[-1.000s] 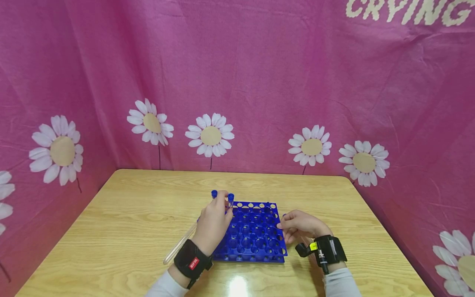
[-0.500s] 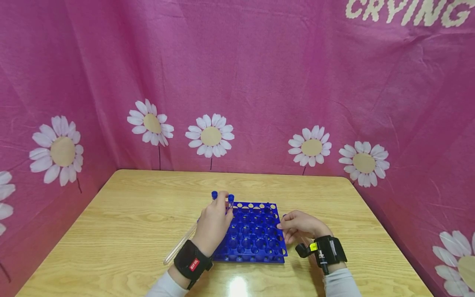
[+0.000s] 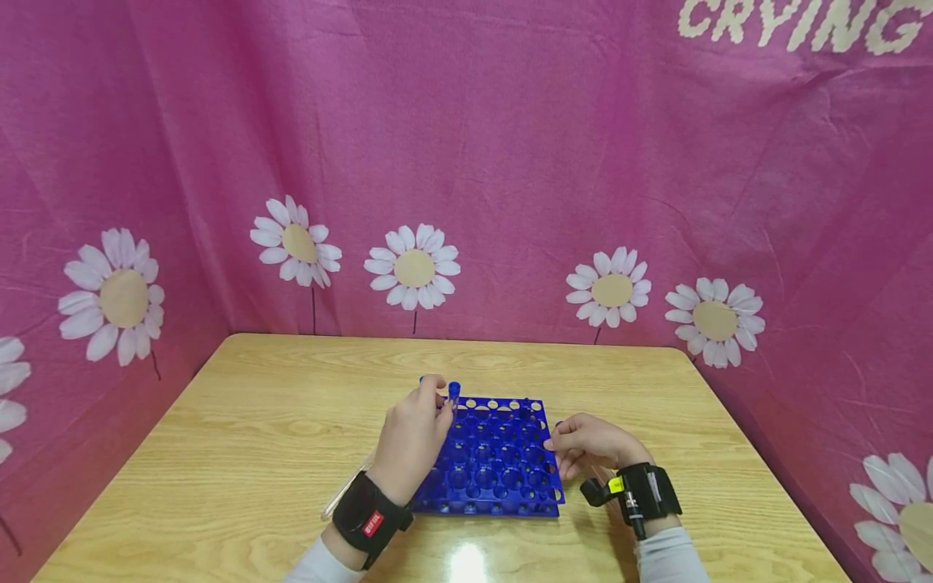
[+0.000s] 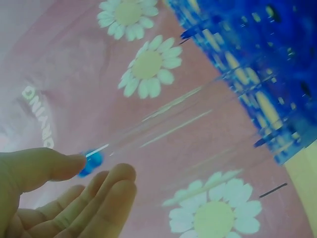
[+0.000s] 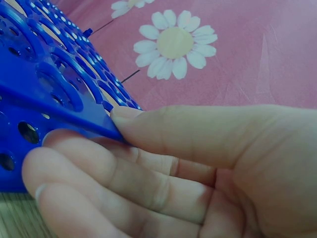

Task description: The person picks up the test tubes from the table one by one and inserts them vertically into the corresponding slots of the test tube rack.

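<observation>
Head view: left hand, fingers loosely parted, beside a clear blue-capped tube at the far left of the perforated blue plastic rack on the wood-grain counter; right hand pinches the rack's edge.

there's room behind the blue rack; a capped tube probably bars its far left corner.

I read big pale word CRYING on pink cloth, high above table, past its right back corner. Red tag on black left wristband, over near part of table: letters too blurry for me. Yellow tag by right wristband, also over table: too tiny.
</observation>
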`<state>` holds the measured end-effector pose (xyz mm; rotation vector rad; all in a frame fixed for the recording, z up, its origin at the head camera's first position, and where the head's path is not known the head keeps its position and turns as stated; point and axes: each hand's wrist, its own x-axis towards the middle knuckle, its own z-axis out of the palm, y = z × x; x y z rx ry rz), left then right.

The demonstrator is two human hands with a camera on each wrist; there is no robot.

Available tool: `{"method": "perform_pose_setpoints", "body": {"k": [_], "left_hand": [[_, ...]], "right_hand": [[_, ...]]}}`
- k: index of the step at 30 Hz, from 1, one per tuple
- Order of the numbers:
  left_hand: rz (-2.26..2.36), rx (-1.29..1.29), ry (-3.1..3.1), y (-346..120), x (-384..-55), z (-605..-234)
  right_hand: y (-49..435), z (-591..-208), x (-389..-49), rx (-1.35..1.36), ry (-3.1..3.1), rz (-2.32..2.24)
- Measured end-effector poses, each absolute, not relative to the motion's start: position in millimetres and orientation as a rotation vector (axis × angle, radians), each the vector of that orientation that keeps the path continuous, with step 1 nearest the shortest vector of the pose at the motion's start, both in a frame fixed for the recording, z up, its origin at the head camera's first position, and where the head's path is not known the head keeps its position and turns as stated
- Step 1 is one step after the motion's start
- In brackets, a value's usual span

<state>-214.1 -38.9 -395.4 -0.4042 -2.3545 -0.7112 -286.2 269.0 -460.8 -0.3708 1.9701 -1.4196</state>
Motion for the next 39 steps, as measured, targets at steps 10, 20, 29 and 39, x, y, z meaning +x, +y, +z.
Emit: {"method": "perform_pose_setpoints", "body": {"k": [10, 20, 29, 39], "left_hand": [[-0.858, -0.315, -2.419, -65.2, -214.2, -373.2], [-0.917, -0.124, -2.639, -103.0, -240.0, -381.7], [-0.832, -0.117, -3.022, -122.2, -263.7, -408.1], [-0.817, -0.082, -3.126, -122.2, -270.5, -437.7]], "right_hand": [[267.9, -460.9, -286.0, -0.37, 1.978, -1.428], [268.4, -463.2, -287.4, -0.367, 1.981, -1.423], [268.6, -462.9, -286.0, -0.369, 1.963, -1.443], [270.7, -462.4, -285.7, -0.392, 1.931, -1.45]]}}
